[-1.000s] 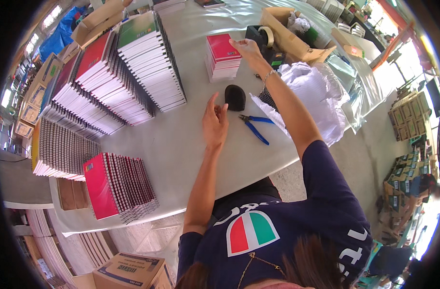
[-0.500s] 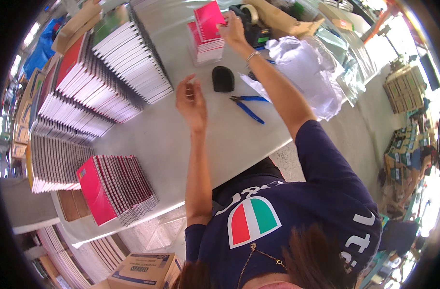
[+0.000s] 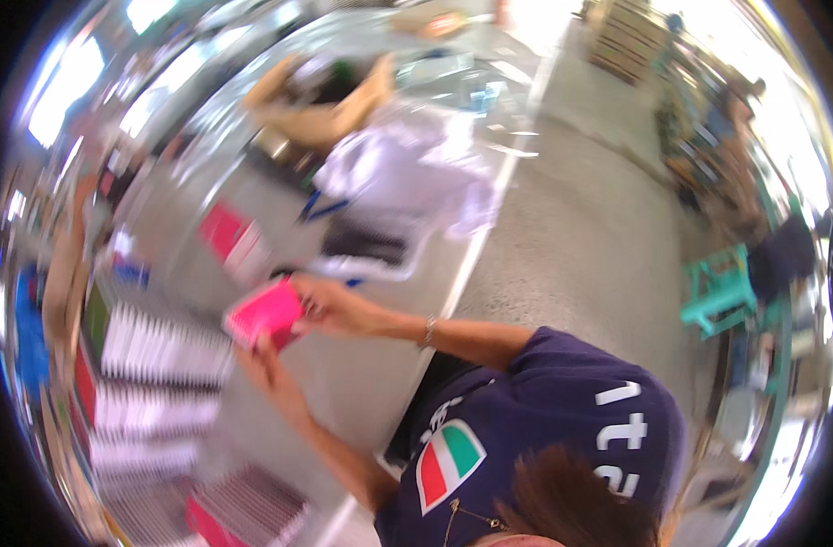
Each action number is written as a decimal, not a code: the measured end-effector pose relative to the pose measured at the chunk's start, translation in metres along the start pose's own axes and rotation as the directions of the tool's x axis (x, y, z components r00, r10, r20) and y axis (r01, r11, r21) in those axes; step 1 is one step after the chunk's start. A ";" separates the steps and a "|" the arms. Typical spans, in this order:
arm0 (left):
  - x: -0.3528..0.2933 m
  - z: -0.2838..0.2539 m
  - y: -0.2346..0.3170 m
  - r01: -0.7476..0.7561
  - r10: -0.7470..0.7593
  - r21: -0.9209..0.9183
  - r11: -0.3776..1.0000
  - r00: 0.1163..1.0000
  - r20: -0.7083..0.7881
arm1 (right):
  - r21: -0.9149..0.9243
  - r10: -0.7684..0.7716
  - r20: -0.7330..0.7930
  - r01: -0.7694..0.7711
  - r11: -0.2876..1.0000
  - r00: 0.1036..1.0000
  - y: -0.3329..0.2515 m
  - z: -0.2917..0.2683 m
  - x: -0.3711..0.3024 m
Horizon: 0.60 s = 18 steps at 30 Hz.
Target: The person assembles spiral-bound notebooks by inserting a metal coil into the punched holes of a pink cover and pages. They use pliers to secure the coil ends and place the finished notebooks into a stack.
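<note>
Both my hands hold a small pink spiral notebook (image 3: 265,312) above the table, and motion blurs the picture. My right hand (image 3: 333,307) is closed on its right edge. The fingers of my left hand (image 3: 269,363) pinch its lower edge. Beyond it, on the table, a short stack of small pink notebooks (image 3: 227,233) stands. Near my right wrist a blue handle tip (image 3: 353,283) shows, probably of the pliers, mostly hidden. A dark ridged block (image 3: 366,242), too smeared to name, lies beyond my right hand.
Tall stacks of spiral notebooks (image 3: 166,346) stand at the left, with red-covered ones (image 3: 211,524) at lower left. Crumpled white plastic (image 3: 403,164) and an open cardboard box (image 3: 344,118) lie at the far side. A green stool (image 3: 719,290) stands on the floor at right.
My right hand has brought a pink notebook from the small stack toward me, and my left hand has joined it there. The view has swung to the right.
</note>
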<state>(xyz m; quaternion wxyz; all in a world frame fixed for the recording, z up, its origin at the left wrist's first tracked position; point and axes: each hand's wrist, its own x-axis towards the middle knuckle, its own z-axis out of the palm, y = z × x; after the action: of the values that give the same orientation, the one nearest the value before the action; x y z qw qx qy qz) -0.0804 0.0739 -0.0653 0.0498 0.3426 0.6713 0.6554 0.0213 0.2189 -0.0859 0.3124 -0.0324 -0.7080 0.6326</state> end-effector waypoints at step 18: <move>-0.054 -0.023 0.018 -0.293 0.026 0.757 0.584 0.939 0.344 | -0.672 -0.044 -0.637 -0.526 0.521 0.770 0.027 -0.165 -0.043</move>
<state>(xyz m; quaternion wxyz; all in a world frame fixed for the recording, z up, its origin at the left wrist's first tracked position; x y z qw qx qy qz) -0.0439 0.0247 -0.0666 -0.0687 0.4820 0.8431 0.2285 0.1257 0.3496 -0.1267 0.3631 -0.4701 -0.7732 0.2222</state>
